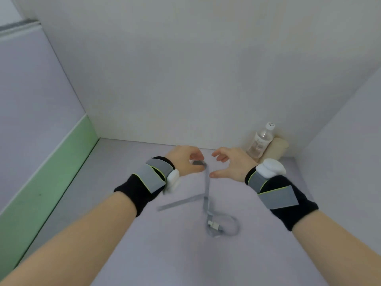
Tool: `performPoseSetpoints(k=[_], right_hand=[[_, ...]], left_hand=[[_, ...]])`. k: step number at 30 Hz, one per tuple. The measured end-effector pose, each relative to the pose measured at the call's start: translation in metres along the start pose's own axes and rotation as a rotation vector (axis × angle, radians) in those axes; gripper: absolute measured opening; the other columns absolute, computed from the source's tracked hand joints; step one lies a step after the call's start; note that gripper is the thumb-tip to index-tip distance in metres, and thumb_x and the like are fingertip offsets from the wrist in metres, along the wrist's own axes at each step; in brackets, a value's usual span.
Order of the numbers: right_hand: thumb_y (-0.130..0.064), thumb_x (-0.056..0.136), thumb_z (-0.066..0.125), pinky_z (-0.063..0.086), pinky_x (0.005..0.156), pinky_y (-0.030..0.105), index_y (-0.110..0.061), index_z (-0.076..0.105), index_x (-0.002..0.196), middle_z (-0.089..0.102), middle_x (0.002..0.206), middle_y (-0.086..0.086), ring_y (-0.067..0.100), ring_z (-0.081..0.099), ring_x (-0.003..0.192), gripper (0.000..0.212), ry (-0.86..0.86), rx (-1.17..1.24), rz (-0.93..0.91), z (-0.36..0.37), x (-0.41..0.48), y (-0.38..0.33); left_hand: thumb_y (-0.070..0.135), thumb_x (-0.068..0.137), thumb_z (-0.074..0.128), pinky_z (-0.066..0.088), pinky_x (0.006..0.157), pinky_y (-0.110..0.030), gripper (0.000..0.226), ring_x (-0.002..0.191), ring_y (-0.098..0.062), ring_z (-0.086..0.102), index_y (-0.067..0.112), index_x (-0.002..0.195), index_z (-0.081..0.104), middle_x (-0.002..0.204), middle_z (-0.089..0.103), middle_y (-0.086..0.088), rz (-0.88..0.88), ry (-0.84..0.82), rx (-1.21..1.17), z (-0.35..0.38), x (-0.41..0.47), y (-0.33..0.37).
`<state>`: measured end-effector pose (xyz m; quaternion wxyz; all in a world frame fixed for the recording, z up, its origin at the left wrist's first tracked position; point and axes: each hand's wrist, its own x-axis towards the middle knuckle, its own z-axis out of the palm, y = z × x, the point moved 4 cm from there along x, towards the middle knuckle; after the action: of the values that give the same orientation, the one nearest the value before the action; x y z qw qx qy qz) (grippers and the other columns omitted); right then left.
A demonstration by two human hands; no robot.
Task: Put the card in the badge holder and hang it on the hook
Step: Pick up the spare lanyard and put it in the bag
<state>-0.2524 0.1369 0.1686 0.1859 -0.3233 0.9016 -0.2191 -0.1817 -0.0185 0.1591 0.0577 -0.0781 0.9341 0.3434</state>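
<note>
A grey lanyard strap (206,188) runs from my left hand down onto the pale table, where it crosses itself and loops around a small white clip (214,225). My left hand (186,162) is closed on the strap's upper end, pinching it between thumb and fingers. Just to the right, my right hand (231,164) is open, fingers curled and apart, thumb close to the strap but holding nothing. I see neither a card nor a hook. The badge holder itself is not clearly visible.
A clear plastic bottle with a white cap (260,141) stands in the back right corner beside a beige roll (278,146). White walls close the table at the back and right. A green-edged panel (51,178) borders the left side.
</note>
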Motion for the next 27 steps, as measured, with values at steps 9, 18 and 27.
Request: performPoseSetpoints(k=[9, 18, 27], right_hand=[[-0.043, 0.063, 0.078, 0.051, 0.079, 0.035, -0.026, 0.056, 0.095, 0.061, 0.090, -0.006, 0.017, 0.060, 0.080, 0.042, -0.078, -0.044, 0.037, 0.100, 0.006, 0.069], [-0.041, 0.060, 0.078, 0.050, 0.064, 0.034, -0.020, 0.059, 0.063, 0.057, 0.062, -0.008, 0.015, 0.055, 0.063, 0.028, -0.044, -0.049, 0.032, 0.154, 0.003, 0.108], [-0.041, 0.064, 0.076, 0.051, 0.068, 0.033, -0.015, 0.065, 0.074, 0.062, 0.068, -0.004, 0.016, 0.057, 0.065, 0.030, 0.034, -0.085, -0.005, 0.179, -0.047, 0.122]], left_hand=[[0.033, 0.079, 0.068, 0.049, 0.088, -0.029, 0.020, 0.098, -0.013, 0.061, 0.024, 0.097, 0.067, 0.103, 0.068, 0.002, 0.058, -0.047, 0.094, 0.082, 0.026, -0.063], [0.017, 0.083, 0.061, 0.042, 0.069, -0.008, 0.011, 0.088, -0.009, 0.063, 0.017, 0.090, 0.069, 0.090, 0.070, 0.005, 0.231, 0.017, 0.068, 0.151, 0.059, -0.077], [0.012, 0.084, 0.057, 0.050, 0.080, -0.029, 0.015, 0.091, -0.018, 0.064, 0.010, 0.093, 0.069, 0.095, 0.071, -0.004, 0.392, 0.122, 0.135, 0.186, 0.043, -0.063]])
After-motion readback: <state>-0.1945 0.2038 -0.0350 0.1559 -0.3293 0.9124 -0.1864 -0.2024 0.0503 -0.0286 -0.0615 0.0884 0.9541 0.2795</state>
